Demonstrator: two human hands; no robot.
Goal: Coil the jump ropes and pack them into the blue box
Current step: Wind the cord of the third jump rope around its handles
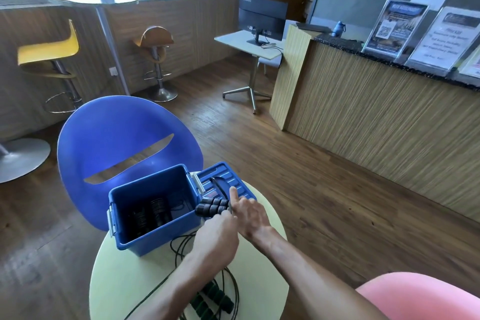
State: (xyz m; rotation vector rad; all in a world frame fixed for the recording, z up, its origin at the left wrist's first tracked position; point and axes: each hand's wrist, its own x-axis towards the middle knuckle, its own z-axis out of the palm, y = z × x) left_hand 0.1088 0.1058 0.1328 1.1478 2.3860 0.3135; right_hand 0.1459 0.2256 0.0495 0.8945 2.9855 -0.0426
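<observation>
Two hands meet over my round table (122, 275), just right of the blue box (153, 218). Nearest me, a green-handled rope (213, 299) lies loose on the tabletop under my left forearm, its dark cord looping toward the box. My left hand (215, 239) is curled, knuckles up, and seems to pinch the cord of the black rope, though the blur keeps me from being sure. My right hand (250, 213) touches it, index finger stretched forward, the other fingers wrapped round the black handles (211, 208), which it holds bunched together at the box's right wall. From them a thin cord arcs back over the blue lid (223, 182), which lies flat on the table beside the box. The box stands open, latches hanging at its sides, and dark coiled ropes (153, 213) already sit on its floor. Behind the table stands a blue chair (109, 135); a pink seat (415, 296) shows at my right. Farther off are a yellow stool (49, 49), a wooden stool (155, 39), a monitor (262, 17) on a small desk, and a counter (376, 122) with framed notices.
</observation>
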